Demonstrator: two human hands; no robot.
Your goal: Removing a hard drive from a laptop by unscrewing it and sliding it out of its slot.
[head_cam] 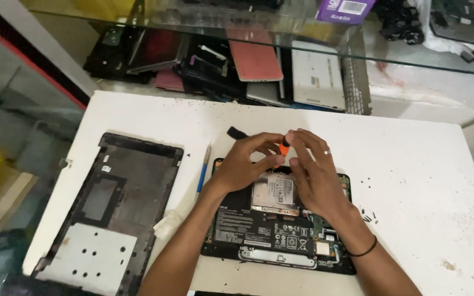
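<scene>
An opened black laptop [259, 230] lies on the white table [412, 175] with its insides up: a battery, a silver hard drive [272, 194] and green boards. My left hand [242, 164] and my right hand [314, 170] meet above the laptop's far edge. Both pinch a small orange-handled tool [284, 148] between their fingertips. My right hand wears a ring and a dark wristband.
The laptop's removed black bottom cover [116, 203] lies at the left. A blue-handled screwdriver [204, 170] rests between cover and laptop. A small black piece [236, 132] and loose screws [368, 216] sit on the table. Stacked laptops [259, 60] fill the shelf under the glass behind.
</scene>
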